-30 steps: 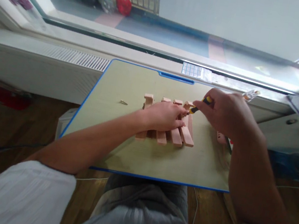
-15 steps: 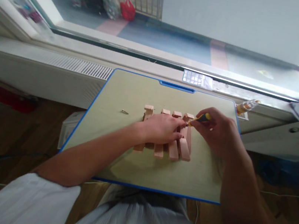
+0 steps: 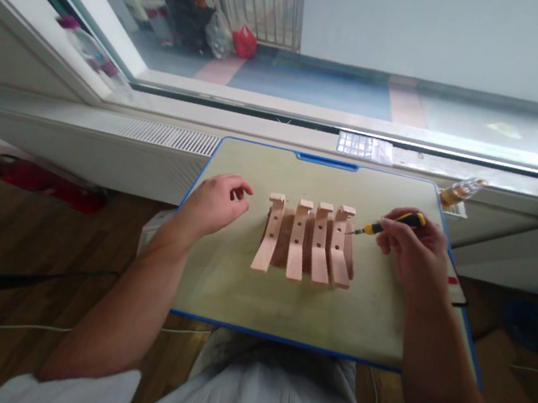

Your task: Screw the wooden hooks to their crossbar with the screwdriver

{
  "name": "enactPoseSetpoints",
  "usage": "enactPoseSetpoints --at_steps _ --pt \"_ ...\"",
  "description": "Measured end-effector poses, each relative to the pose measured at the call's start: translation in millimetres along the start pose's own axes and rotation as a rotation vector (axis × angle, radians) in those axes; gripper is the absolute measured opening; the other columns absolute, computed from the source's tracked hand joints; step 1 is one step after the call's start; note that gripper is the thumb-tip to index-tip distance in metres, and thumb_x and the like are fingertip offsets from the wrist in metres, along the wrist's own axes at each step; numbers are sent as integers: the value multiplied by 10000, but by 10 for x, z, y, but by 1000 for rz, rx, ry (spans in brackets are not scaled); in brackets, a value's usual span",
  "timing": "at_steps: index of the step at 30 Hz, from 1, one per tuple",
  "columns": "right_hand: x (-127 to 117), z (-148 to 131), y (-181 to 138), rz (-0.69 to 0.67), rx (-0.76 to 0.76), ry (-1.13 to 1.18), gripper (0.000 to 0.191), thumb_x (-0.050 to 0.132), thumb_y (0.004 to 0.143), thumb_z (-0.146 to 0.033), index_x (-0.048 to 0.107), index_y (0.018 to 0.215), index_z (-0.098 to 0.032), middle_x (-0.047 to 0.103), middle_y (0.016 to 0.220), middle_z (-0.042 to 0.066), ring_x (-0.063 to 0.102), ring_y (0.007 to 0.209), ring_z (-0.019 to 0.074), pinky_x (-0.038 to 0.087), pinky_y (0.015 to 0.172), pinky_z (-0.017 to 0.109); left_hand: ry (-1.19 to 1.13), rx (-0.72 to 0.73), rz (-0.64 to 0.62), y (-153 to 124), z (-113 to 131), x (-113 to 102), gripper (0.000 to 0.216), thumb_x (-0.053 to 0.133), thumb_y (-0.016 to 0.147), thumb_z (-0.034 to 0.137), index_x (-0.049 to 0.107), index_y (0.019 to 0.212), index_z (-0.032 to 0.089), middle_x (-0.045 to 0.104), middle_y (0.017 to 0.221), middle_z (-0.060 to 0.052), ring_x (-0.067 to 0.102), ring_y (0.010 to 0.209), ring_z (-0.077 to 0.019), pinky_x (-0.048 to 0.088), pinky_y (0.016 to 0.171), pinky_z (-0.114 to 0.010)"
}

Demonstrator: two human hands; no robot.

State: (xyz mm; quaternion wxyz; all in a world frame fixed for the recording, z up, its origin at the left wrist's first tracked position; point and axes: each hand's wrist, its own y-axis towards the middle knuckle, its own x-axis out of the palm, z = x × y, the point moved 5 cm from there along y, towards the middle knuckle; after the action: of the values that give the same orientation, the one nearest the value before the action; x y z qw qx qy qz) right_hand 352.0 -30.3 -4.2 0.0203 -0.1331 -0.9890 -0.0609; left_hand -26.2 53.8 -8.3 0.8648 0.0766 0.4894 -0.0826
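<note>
A wooden rack (image 3: 284, 237) with several pale wooden hooks (image 3: 297, 239) across a darker backboard lies on the small table (image 3: 244, 302). Dark screw holes show in the hooks. My right hand (image 3: 414, 243) grips a yellow and black screwdriver (image 3: 375, 229), its tip pointing left beside the rightmost hook. To the left of the rack, my left hand (image 3: 218, 204) hovers over the tabletop, fingers bent, with a gap between thumb and forefinger. Nothing shows between them. The loose screw that lay in this area is out of sight, perhaps behind the hand.
Blue edging runs round the tabletop, with a slot handle (image 3: 328, 162) at its far side. Beyond it is a windowsill with a clear plastic compartment box (image 3: 358, 145). A bottle (image 3: 460, 191) lies by the far right corner. A radiator (image 3: 157, 134) stands at the left.
My left hand has lifted off the rack and moved left to where the screw lay. My right hand has drawn the screwdriver back to the right. The view has shifted slightly.
</note>
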Motion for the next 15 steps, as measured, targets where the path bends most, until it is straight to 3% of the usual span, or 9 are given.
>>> enactPoseSetpoints --at_steps 3,6,15 --pt "13 30 0 -2 17 57 156 874 839 -272 719 840 -249 477 568 -91 476 464 103 380 467 279 134 41 -60 97 -278 127 349 648 851 293 805 1146 193 782 1178 -103 713 1040 -250 550 983 -347" --pt "14 57 3 6 30 57 177 881 835 -293 710 838 -248 470 556 -97 474 446 99 367 457 273 142 42 -157 131 -405 183 308 634 851 314 799 1085 200 786 1142 -91 719 980 -238 551 918 -326" --pt "45 55 -34 36 19 -55 273 872 873 -437 660 846 -267 545 631 -72 501 459 115 398 445 285 294 40 -268 208 -364 198 162 621 861 367 740 857 257 809 997 -67 723 903 -260 477 774 -334"
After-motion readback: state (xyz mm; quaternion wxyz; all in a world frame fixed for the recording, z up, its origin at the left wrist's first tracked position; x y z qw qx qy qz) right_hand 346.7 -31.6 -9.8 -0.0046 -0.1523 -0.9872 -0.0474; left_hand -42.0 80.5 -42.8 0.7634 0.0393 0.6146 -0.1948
